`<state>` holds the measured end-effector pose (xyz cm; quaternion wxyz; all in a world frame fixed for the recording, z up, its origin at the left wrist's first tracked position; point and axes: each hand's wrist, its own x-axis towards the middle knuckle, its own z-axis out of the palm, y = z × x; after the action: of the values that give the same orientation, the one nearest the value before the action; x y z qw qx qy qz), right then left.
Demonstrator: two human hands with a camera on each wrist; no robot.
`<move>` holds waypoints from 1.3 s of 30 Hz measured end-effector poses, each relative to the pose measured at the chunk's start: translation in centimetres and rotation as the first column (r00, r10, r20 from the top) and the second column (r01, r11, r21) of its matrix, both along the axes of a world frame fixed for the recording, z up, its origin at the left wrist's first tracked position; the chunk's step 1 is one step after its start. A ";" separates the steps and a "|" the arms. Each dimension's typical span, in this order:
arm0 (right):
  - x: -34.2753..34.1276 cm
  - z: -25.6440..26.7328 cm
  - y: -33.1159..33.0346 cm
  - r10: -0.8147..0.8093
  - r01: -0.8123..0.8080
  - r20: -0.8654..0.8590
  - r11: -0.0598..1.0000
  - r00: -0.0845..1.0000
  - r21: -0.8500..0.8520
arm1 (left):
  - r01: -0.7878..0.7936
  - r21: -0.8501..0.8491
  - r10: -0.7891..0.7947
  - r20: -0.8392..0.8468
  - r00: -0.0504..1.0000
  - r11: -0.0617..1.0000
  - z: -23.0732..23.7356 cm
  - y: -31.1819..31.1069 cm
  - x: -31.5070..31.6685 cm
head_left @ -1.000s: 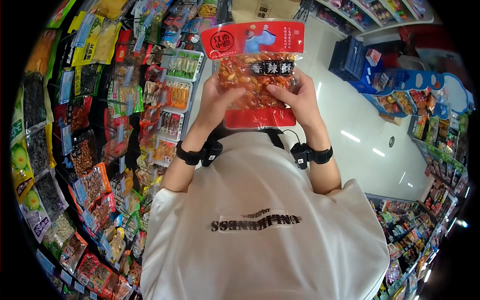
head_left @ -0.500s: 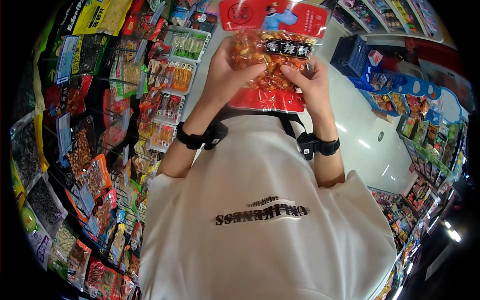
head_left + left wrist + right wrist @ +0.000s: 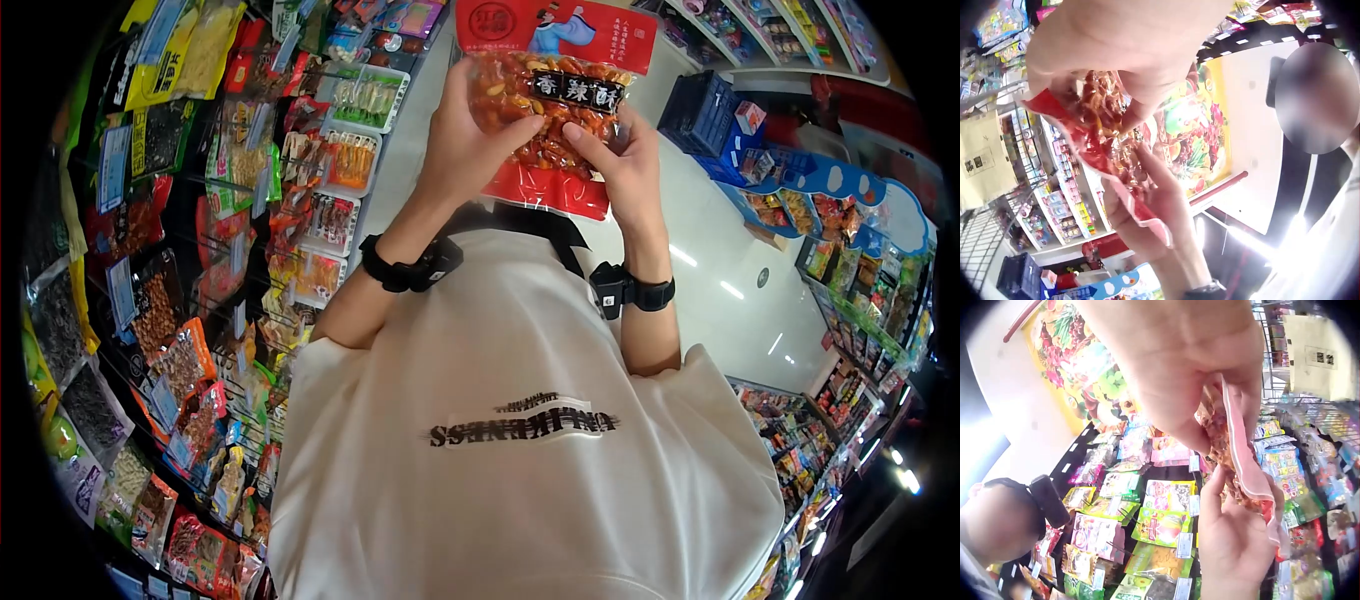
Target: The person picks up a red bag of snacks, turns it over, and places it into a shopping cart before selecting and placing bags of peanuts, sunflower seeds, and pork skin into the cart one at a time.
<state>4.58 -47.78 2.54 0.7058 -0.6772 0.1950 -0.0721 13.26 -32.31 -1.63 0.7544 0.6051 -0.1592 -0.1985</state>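
Both hands hold a red and clear plastic snack bag (image 3: 545, 145) up in front of the chest, its printed face toward the head camera. Reddish chili pieces and peanuts show through its clear middle. The left hand (image 3: 470, 150) grips one side, thumb on the front and fingers behind. On the other side the right hand (image 3: 630, 170) grips it the same way, and the two thumb tips lie close together over the contents. Seen edge-on in the right wrist view, the bag (image 3: 1247, 456) runs between the right hand (image 3: 1191, 362) above and the left hand (image 3: 1235, 550) below.
Shelves of hanging snack bags (image 3: 165, 310) line the left side. Nearer are trays of small packs (image 3: 350, 160). Blue crates (image 3: 700, 115) and a cloud-edged display bin (image 3: 830, 200) stand at the right on pale floor (image 3: 740, 270). A wire basket (image 3: 985, 237) shows in the left wrist view.
In the head view the snack bag and both hands have shifted up and to the right, and the bag tilts slightly more. Both hands keep their grip.
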 end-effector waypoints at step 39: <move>0.2 -0.4 -12.4 -0.116 0.123 0.093 0.990 0.989 -0.075 | 0.180 -0.012 -0.178 -0.239 0.955 0.984 1.7 -13.7 2.4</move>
<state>4.75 -60.15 2.12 0.6804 -0.6883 0.2007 -0.1520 15.69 -46.05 0.08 0.7441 0.5634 -0.1204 -0.3382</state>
